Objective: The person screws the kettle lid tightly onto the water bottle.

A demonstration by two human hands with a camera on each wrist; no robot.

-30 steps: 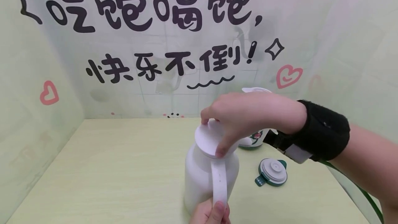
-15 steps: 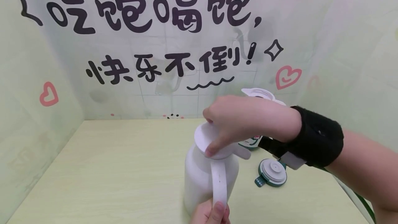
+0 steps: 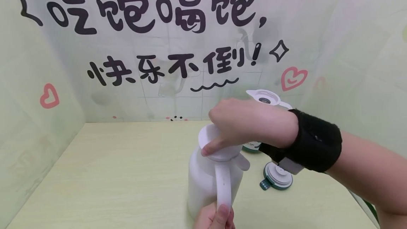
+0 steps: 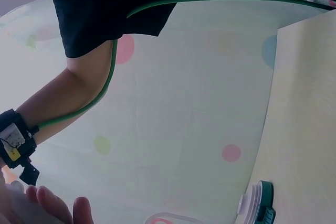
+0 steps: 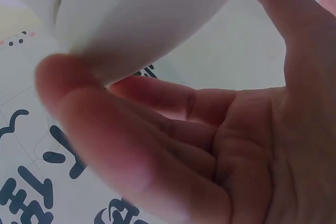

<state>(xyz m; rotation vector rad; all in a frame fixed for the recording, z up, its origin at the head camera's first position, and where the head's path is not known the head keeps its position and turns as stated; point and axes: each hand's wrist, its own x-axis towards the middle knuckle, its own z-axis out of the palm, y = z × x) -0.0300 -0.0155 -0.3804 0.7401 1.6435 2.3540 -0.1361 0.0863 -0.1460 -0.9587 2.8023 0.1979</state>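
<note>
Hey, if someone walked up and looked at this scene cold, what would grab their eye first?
First, the right hand curled over the lid of a white jug at the front middle of the table, while the left hand holds its handle at the bottom edge. Next, the big black cartoon lettering across the back wall. Then, right of the jug, a green-rimmed loose lid lying flat, with an open second jug behind.

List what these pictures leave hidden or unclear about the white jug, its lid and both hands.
- Head view: the right hand covers most of the white lid, hiding its seating on the white jug.
- Head view: the left hand on the handle is cut off by the bottom edge.
- Right wrist view: too close and blurred to show the lid's rim.
- Left wrist view: the jug is out of frame.
</note>
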